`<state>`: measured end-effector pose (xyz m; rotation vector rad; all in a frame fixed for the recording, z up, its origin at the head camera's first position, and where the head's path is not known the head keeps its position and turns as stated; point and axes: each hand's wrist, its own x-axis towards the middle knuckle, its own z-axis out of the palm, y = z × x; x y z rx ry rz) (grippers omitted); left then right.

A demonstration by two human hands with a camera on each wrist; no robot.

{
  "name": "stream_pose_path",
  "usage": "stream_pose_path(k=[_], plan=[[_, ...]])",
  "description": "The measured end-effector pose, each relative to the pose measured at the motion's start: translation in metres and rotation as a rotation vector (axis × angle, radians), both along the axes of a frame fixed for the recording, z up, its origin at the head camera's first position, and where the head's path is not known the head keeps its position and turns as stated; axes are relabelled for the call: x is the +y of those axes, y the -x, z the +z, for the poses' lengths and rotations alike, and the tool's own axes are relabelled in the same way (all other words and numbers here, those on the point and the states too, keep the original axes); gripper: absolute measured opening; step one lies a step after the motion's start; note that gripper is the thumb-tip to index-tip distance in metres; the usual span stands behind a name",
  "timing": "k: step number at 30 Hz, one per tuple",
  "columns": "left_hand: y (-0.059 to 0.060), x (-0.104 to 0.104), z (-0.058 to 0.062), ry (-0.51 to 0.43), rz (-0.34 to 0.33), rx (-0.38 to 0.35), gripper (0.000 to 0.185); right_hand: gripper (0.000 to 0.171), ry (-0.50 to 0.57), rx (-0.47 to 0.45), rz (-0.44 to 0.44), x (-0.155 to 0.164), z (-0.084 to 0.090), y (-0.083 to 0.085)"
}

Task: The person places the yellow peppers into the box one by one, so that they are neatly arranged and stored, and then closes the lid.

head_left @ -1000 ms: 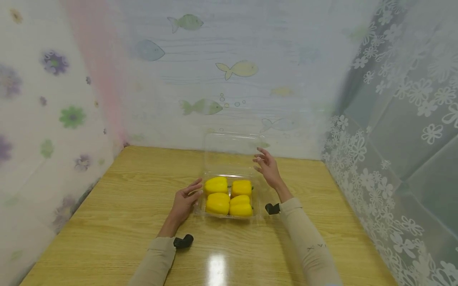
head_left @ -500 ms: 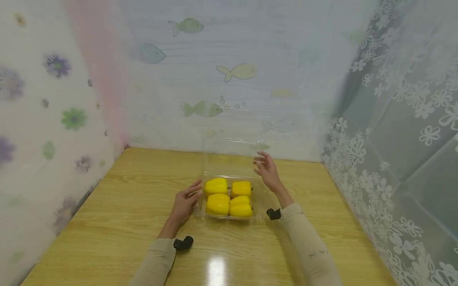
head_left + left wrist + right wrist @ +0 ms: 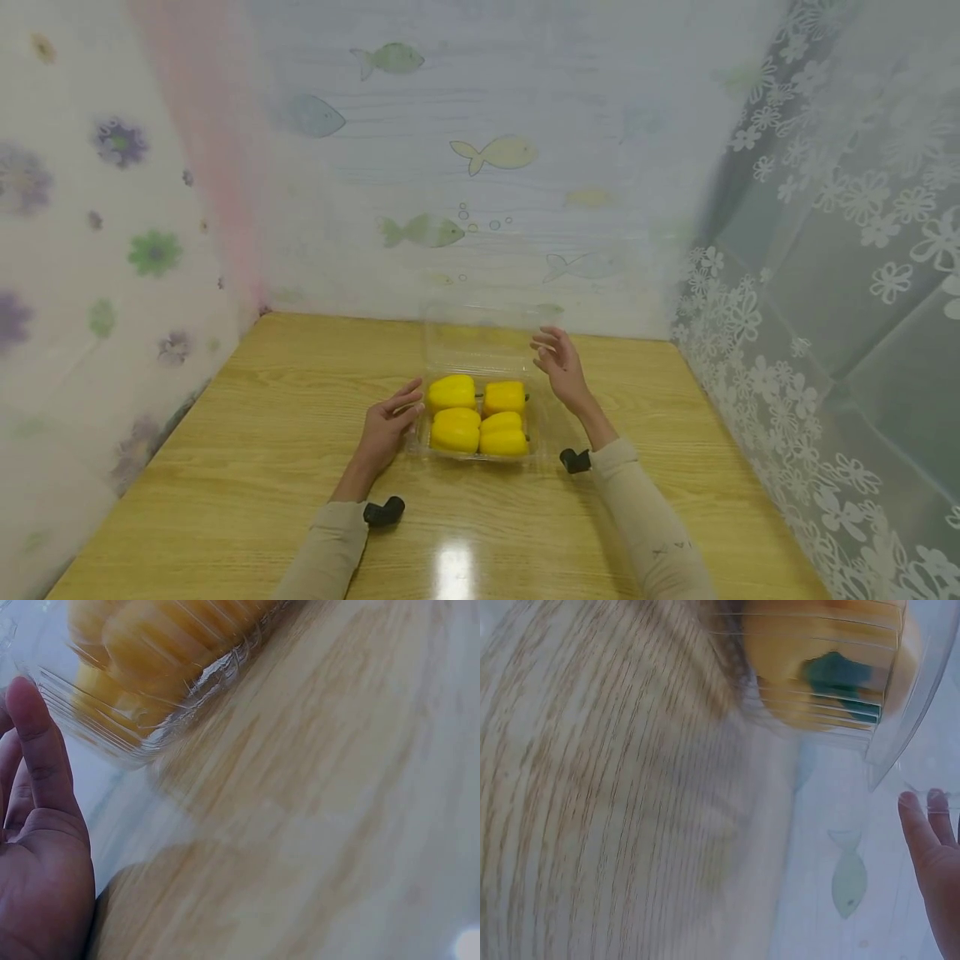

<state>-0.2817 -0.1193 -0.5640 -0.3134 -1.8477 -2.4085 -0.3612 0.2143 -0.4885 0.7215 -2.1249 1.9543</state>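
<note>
A clear plastic clamshell box (image 3: pixel 474 457) holds several yellow bell peppers (image 3: pixel 455 430), arranged in two rows. Its transparent lid (image 3: pixel 480 337) stands raised at the back, tilted up from the hinge. Beside the box's left wall is my left hand (image 3: pixel 384 431), fingers extended; the left wrist view puts the thumb (image 3: pixel 34 727) right at the ribbed side. At the lid's right edge is my right hand (image 3: pixel 564 371), fingers loosely bent, and its fingertips (image 3: pixel 909 801) meet the clear plastic in the right wrist view. A green stem (image 3: pixel 840 679) shows through the box wall there.
The box stands on a wood-grain table (image 3: pixel 277 417). Behind it hangs a fish-printed curtain (image 3: pixel 480 192), with flower-patterned sheets (image 3: pixel 150 250) at the left and right. A black wrist mount (image 3: pixel 385 511) sits on the left cuff, another (image 3: pixel 575 461) on the right.
The lid's upper edge has come down and tilted forward, and my right hand has lowered slightly with it. My left hand and the peppers have stayed in place.
</note>
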Motion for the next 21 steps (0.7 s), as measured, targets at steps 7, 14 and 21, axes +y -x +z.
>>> stream_pose_path(k=[7,14,21], plan=[[0.000,-0.001,-0.001,-0.018,-0.003,-0.011,0.040,0.044,-0.021,0.042,0.034,0.003,-0.002,-0.004],[-0.002,-0.002,0.001,-0.015,-0.022,-0.024,0.042,0.041,-0.050,0.071,0.048,0.005,-0.001,-0.009],[-0.002,-0.002,0.003,-0.043,-0.034,-0.027,0.043,0.040,-0.074,0.058,0.044,0.007,0.000,-0.013]])
